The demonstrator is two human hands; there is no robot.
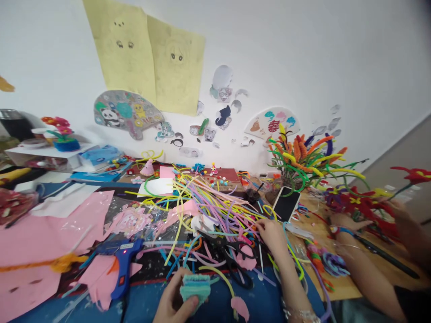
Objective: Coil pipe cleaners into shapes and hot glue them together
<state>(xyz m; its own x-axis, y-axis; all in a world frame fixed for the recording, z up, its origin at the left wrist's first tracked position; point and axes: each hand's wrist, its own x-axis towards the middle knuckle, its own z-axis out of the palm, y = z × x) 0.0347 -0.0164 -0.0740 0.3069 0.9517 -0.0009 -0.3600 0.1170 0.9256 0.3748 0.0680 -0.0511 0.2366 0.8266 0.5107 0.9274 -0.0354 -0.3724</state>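
Observation:
My left hand is closed around a small teal and blue fuzzy block of pipe cleaners at the bottom centre, thumb across its front. At the right side of a loose heap of pipe cleaners, my right hand has its fingers bent down into the pieces. What those fingers pinch, if anything, is hidden. Black-handled scissors lie between my two hands, partly over pink scraps. Nearer to me, a yellow-green pipe cleaner carries a pink oval piece.
A blue glue gun rests on pink sheets at left. A phone leans by a vase of pipe-cleaner flowers. At right, another person's hands are at red fuzzy flowers. A wall stands behind.

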